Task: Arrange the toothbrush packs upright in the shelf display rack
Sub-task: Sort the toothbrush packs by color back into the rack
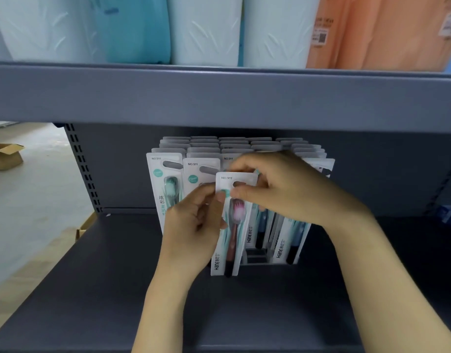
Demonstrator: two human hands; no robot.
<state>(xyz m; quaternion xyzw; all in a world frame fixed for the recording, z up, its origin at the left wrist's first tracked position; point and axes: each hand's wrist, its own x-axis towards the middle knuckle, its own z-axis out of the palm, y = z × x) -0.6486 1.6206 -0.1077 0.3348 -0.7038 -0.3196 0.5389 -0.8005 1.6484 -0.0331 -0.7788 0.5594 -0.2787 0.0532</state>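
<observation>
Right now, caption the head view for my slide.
Both hands, left and right, hold a pink-bristled toothbrush pack before the rack's packs.

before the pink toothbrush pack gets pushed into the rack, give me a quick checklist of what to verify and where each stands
1. Left hand grips the pink toothbrush pack: ok.
2. Right hand pinches its top edge: ok.
3. Pack upright, label facing out: ok, slight tilt.
4. Free slot in the display rack behind it: cannot tell, hands hide it.
5. Neighbouring packs standing upright: ok.
</observation>
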